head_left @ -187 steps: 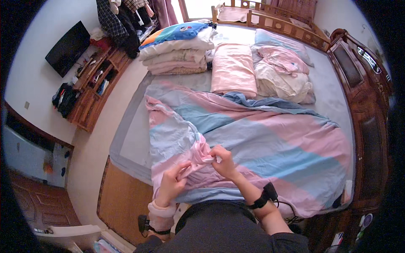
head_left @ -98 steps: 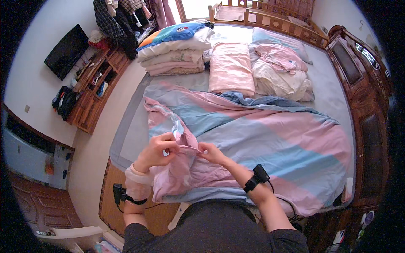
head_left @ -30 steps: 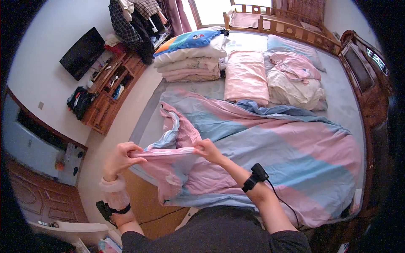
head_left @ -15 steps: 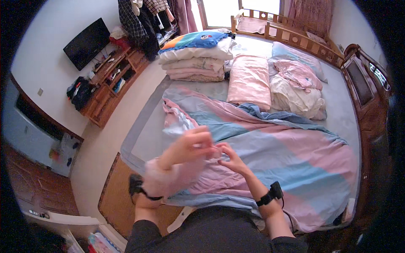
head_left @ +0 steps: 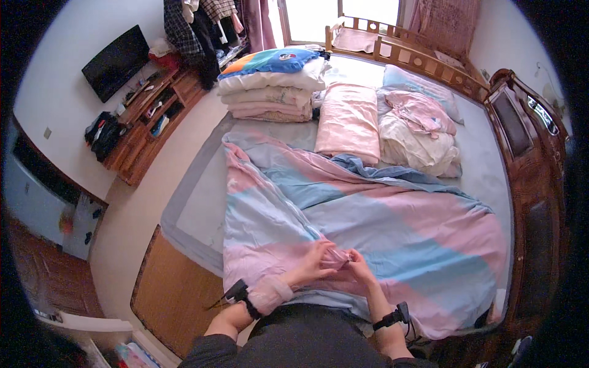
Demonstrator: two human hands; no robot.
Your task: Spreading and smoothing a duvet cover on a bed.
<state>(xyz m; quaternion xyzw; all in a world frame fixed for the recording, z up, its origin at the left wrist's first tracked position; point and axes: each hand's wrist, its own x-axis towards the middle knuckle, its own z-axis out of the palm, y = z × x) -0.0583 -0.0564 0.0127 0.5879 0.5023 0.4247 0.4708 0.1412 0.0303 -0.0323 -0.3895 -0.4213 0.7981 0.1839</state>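
One broad mattress (head_left: 190, 227) in pale grey takes up most of the room, and a banded pink-and-blue cover (head_left: 392, 227) spreads over its near half, reaching the near edge and close to the right one. Beside the near left corner lies a brown mat (head_left: 178, 288). Past the cover's rumpled far border, a folded pink quilt (head_left: 350, 119) sits mid-mattress, with a cream bundle (head_left: 417, 144) just to its right and a stack of bedding (head_left: 270, 98) to its left, toward the left edge. A dark carved headboard (head_left: 527, 184) lines the right edge. Off the left side stands a wooden cabinet (head_left: 147, 129), a black television (head_left: 115, 63) above it. A wooden railing (head_left: 423, 58) runs along the far edge, before a bright window (head_left: 307, 24).

As for the grip, both hands meet near the middle of the mattress's near edge, on a gathered pink part of the cover. The left hand (head_left: 316, 264) curls around the cloth, thumb and fingers a little apart with fabric between them. The right hand (head_left: 359, 267), just beside it, is nearly closed, fingertips pinching the same gathered part.
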